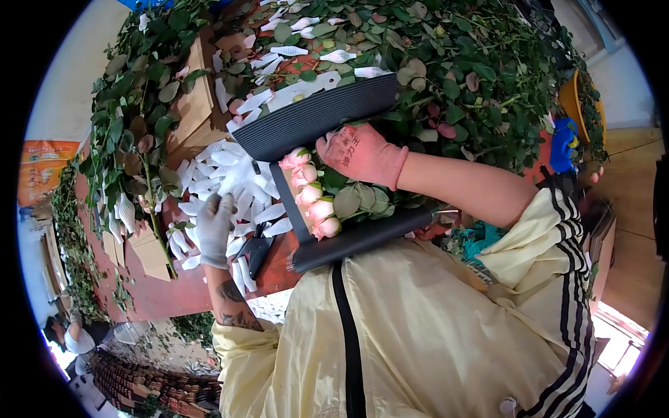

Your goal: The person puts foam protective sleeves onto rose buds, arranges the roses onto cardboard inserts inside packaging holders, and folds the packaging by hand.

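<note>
The right hand (361,155), fingers clenched, should spare the roses (310,194) at seven o'clock; whether the left hand's (214,228) fingers grasp anything is unclear.

Well left of your left hand (214,230) you have an orange poster (47,171); well right of your right hand (364,155), a yellow tub (572,104) near a blue object (562,148).

red table (167,298): leaves (481,70), white nets (273,213)

R hand (361,153) is curled w/ forearm (465,187) angled inward, L hand (214,231) fwd & part-bent.
</note>
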`<state>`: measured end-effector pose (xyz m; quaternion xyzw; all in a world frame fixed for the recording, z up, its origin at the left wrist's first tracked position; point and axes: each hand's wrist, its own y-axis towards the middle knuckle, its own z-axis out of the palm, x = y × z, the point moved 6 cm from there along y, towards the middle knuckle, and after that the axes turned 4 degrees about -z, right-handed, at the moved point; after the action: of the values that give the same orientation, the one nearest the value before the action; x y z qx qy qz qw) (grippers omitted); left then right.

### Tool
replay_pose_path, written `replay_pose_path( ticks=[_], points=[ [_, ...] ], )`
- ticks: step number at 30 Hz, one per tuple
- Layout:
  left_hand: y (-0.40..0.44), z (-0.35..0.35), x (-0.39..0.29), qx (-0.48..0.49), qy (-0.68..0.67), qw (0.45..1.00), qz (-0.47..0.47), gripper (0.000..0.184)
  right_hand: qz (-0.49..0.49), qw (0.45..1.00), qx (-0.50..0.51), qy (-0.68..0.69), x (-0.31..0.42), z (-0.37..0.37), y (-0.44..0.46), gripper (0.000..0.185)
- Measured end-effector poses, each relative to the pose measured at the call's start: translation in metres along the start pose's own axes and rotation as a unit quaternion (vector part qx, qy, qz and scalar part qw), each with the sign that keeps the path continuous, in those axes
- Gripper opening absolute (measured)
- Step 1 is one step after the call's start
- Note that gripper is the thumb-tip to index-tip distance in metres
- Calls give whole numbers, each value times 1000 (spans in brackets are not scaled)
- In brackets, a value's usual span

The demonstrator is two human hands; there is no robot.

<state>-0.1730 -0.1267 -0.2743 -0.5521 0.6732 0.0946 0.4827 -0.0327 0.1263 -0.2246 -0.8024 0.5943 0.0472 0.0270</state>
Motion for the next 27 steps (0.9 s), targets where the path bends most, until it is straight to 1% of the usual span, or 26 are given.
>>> replay_pose_path(
  ticks=[1,2,3,4,6,7,8,9,10,11,12,13,14,16,18,19,20,21,22,23,24,26,27],
  points=[
    [-5,-6,-1,-44,153,986,42,34,-3,1000,-4,2,1,4,-1,21],
    [-29,-7,-35,-77,182,978,72,35,-12,998,-61,-12,1,4,-5,21],
    [-39,-5,-47,-80,130,978,144,34,-20,993,-116,-27,2,1,-7,20],
    [-49,-2,-59,-80,76,970,215,32,-24,992,-117,-27,3,-4,-5,20],
    [-85,31,-126,-31,125,930,345,28,11,999,-29,-4,0,-5,-3,20],
    [-86,51,-134,3,158,930,332,27,2,998,-57,-4,-1,-8,-4,18],
    [-83,64,-139,36,190,928,318,27,-6,998,-58,-5,0,-11,-3,18],
    [-75,67,-140,29,189,931,313,27,20,1000,-6,12,-3,-11,-1,17],
    [-66,77,-134,64,261,918,290,28,44,997,47,30,-4,-10,-1,17],
    [-61,86,-125,100,330,901,265,29,33,998,48,31,-1,-15,-3,17],
    [-56,85,-119,94,327,904,258,29,28,997,13,66,-1,-24,-7,17],
    [-53,82,-117,102,284,910,284,29,25,994,-23,100,-3,-32,-8,18],
    [-51,79,-117,110,241,913,311,30,16,995,-25,98,-3,-35,-7,18],
    [-48,73,-115,94,231,913,322,29,-17,994,-3,111,3,-36,-9,22],
    [-45,61,-119,16,186,922,338,29,-5,993,-21,120,6,-28,-7,24],
    [-44,62,-119,14,186,923,336,29,8,993,27,118,7,-19,-5,25],
    [-43,67,-118,9,226,916,333,30,20,990,76,116,7,-11,-3,26],
    [-43,73,-117,4,264,907,329,31,16,990,77,115,10,-9,-2,26],
    [-42,77,-117,0,302,896,326,32,8,991,72,111,13,-8,-1,25],
    [-40,78,-117,22,335,897,288,35,2,992,66,107,15,-7,-1,24],
    [-38,79,-116,24,333,897,289,35,3,992,68,107,15,-4,-1,24],
    [-33,81,-111,52,325,906,267,36,-55,995,-39,76,22,-16,-4,22],
    [-32,81,-111,54,323,906,268,36,-53,995,-37,76,22,-15,-2,22]
  ],
)
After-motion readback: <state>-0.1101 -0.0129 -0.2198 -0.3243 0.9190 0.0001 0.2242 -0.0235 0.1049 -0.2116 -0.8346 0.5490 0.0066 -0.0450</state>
